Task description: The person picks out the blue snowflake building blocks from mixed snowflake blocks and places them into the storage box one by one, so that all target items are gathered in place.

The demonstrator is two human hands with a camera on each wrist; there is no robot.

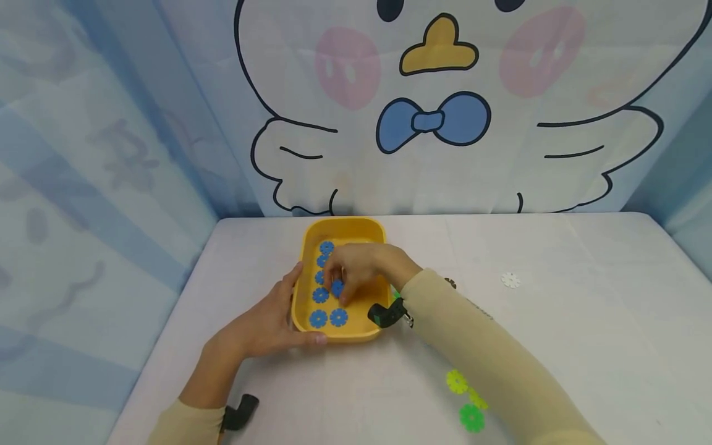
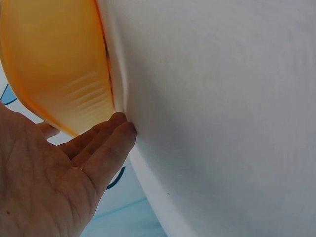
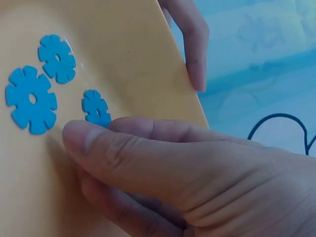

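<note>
A yellow tray [image 1: 364, 327] stands on the table with several blue notched plastic discs [image 1: 319, 295] lying in it, mostly along its left side. My left hand [image 1: 267, 321] holds the tray at its near left corner, thumb along the front and fingers against the left wall [image 2: 54, 98]. Inside the tray, my right hand [image 1: 358, 269] has its thumb and fingers around one blue disc [image 1: 337, 288]. From the right wrist, that disc is hidden behind the thumb, and three other discs [image 3: 32, 98] lie flat nearby.
Yellow-green discs [image 1: 457, 381] and a green disc [image 1: 472, 418] lie near the right forearm. A white disc [image 1: 510, 280] lies farther right. A brown disc [image 1: 450, 282] and another green piece [image 1: 396, 295] are partly hidden by the right sleeve. A printed curtain [image 1: 434, 179] hangs behind the table.
</note>
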